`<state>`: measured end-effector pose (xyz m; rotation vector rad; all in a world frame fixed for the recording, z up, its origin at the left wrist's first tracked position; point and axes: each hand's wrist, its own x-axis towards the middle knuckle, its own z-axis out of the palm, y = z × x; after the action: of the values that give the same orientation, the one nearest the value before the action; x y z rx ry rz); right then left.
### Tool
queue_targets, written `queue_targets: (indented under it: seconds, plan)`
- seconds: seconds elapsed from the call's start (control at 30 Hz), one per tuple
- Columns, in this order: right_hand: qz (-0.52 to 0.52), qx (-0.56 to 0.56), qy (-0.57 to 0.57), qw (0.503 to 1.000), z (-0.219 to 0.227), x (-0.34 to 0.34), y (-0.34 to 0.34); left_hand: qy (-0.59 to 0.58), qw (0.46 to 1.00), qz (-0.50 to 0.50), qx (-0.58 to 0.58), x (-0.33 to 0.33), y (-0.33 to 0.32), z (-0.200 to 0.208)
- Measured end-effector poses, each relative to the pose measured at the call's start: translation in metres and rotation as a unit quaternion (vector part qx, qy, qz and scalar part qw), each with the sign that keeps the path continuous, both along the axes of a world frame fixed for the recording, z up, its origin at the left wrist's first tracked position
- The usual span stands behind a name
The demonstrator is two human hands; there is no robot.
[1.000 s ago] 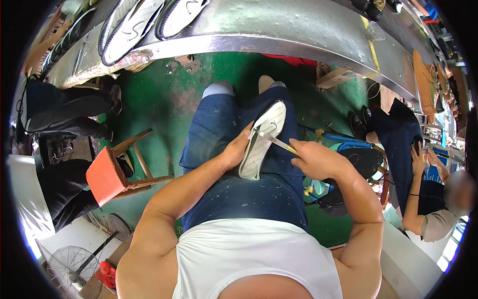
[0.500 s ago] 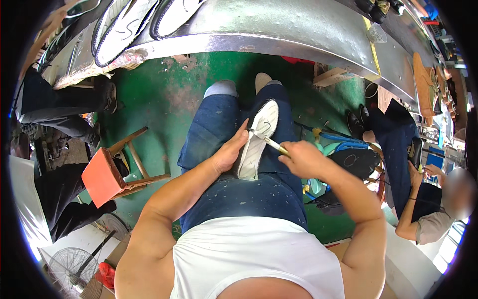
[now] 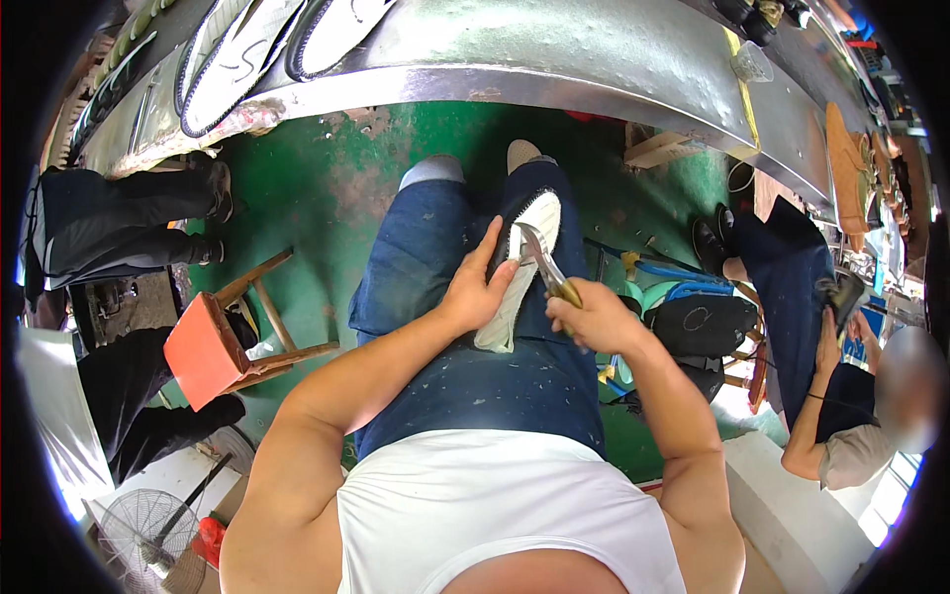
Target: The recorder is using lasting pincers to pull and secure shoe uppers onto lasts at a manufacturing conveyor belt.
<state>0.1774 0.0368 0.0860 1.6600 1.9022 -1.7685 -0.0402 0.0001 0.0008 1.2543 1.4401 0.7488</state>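
Observation:
A shoe (image 3: 516, 304) lies along my lap, its pale underside up and a dark ridged edge showing near the toe. My left hand (image 3: 479, 291) grips its left side, thumb over the pale face and fingers stretched along the edge. In my right hand (image 3: 601, 315) is a pair of pincers (image 3: 542, 256) with a curved metal head and yellowish handle. The pincers' head rests over the middle of the shoe; whether its jaws bite the edge is too small to tell.
A metal-topped bench (image 3: 554, 49) runs across the front, with several pale-bottomed shoes (image 3: 237, 64) at its left. An orange-seated stool (image 3: 206, 348) stands left, a black bag (image 3: 698, 322) right. Another person (image 3: 846, 421) works at far right; a fan (image 3: 148, 535) is lower left.
The pincers have turned from slanting across the shoe to a steeper angle, their curved head now showing. My right hand has shifted slightly left, and my left hand sits further over the shoe.

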Motion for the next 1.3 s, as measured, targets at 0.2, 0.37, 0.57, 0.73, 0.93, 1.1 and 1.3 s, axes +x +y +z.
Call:
queue_targets:
  seconds: [0.2, 0.37, 0.57, 0.73, 0.93, 1.1, 1.3]
  plan:
    - [-0.234, -0.162, 0.187, 0.940, -0.046, -0.004, -0.041, 0.140, 0.976, -0.122, 0.112, -0.004, 0.010, 0.012]
    - [-0.241, -0.415, 0.331, 0.812, -0.037, 0.039, -0.020, 0.125, 0.982, -0.132, 0.058, -0.001, 0.014, 0.026]
    - [-0.126, -0.057, 0.075, 0.988, 0.009, 0.026, 0.009, 0.147, 0.973, -0.159, 0.082, 0.004, 0.015, 0.031]
    - [-0.012, 0.033, -0.007, 0.999, -0.011, 0.004, 0.034, 0.205, 0.952, -0.199, 0.107, -0.001, 0.009, 0.016]
    - [-0.030, 0.098, 0.084, 0.991, -0.015, 0.004, 0.022, 0.142, 0.986, -0.063, 0.060, 0.004, 0.005, 0.020]
    - [0.009, 0.088, 0.027, 0.996, -0.006, 0.000, 0.004, 0.109, 0.991, -0.057, -0.050, 0.002, -0.003, 0.010]
    - [0.071, 0.170, -0.070, 0.980, -0.018, 0.009, -0.024, -0.249, 0.932, -0.181, -0.190, -0.039, -0.024, 0.011]
